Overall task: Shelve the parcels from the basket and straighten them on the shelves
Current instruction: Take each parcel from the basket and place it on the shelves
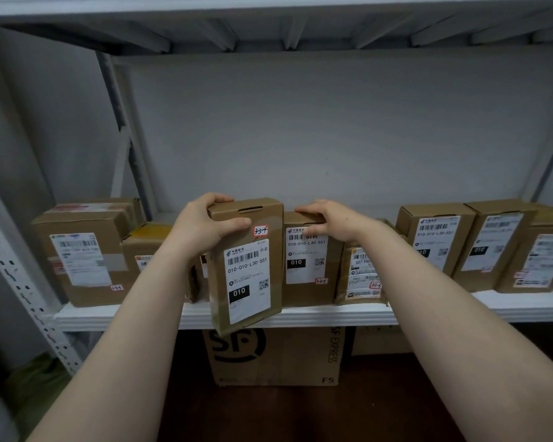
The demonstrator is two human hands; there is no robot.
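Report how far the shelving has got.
Done: labelled parcels stand in a row on the shelf. In hand: the left hand grips the 3-3-4 parcel, tilted, its bottom hanging past the shelf edge; the right hand holds the top of the neighbouring parcel. Left: seating and squaring it. Basket out of view.

Dim, cool light, deep shadow under the shelf at 6 o'clock. Wide-angle distortion bows edges at 9 and 3 o'clock.
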